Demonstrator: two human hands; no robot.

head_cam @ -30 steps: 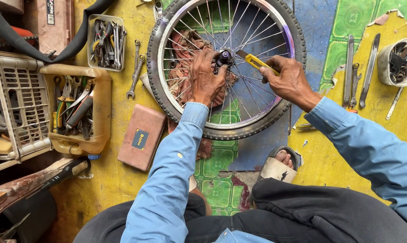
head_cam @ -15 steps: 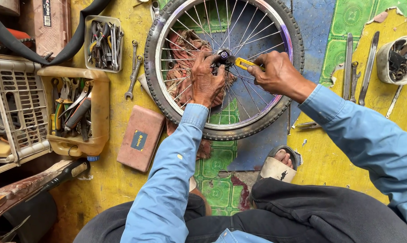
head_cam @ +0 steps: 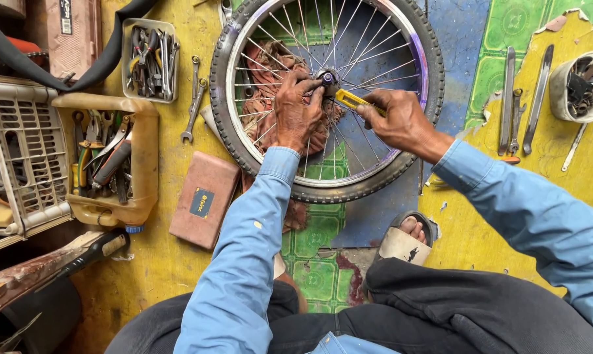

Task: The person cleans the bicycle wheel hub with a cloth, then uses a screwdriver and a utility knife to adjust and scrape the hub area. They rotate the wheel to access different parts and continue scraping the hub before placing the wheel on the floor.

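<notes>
I see my left hand (head_cam: 296, 111) gripping the wheel (head_cam: 326, 98) at its hub, my right hand (head_cam: 401, 121) clutching a yellow cutter (head_cam: 352, 100), on a yellow floor (head_cam: 178, 262) strewn with tools.

Tool-filled jug (head_cam: 106, 164), wrenches (head_cam: 193, 98), perhaps files (head_cam: 522, 98)

Your own person, itemised:

- Left sleeve (head_cam: 244, 262): long, light blue woven shirt cloth, buttoned cuff at its 12 o'clock end, a few small pale specks along the forearm.
- Right sleeve (head_cam: 539, 216): same light blue cloth, creased, cuff towards 10 o'clock.
- Left hand (head_cam: 296, 115) and right hand (head_cam: 401, 121): bare, no gloves, rings or watch showing; smudged with grime.
- Trousers (head_cam: 467, 308): dark charcoal cloth, wrinkled, filling the 6 o'clock edge.
- Sandal (head_cam: 404, 239): open-toed, grey strap, pale insole with a small dark mark, toes showing.
</notes>
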